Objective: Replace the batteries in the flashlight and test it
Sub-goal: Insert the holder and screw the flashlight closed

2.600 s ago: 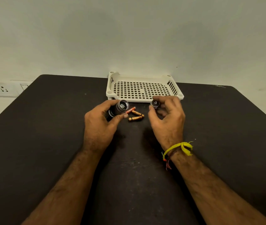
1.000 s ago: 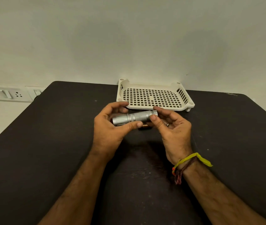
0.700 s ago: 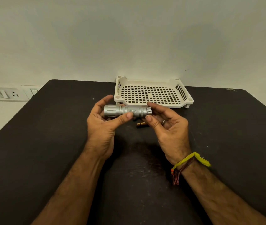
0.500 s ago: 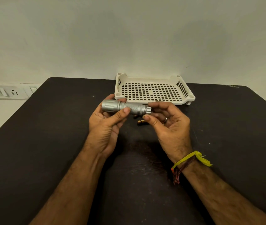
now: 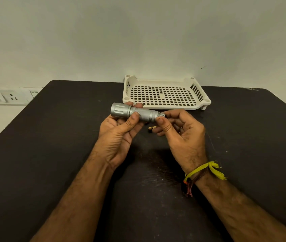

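Note:
A silver flashlight [image 5: 135,113] lies level above the black table [image 5: 51,145], its wide head pointing left. My left hand [image 5: 119,130] grips its body from below, thumb across the barrel. My right hand [image 5: 179,131] pinches the tail cap end between thumb and forefinger. On the table under the hands lies a copper-coloured battery [image 5: 152,128], partly hidden by my right fingers.
An empty white perforated plastic tray [image 5: 165,95] stands at the table's back edge against the wall. A white socket strip [image 5: 4,97] is on the wall at the left. A yellow thread band is tied round my right wrist.
Earlier the flashlight was in two parts, body in the left hand and cap in the right. Now it is one piece, turned sideways with the head to the left.

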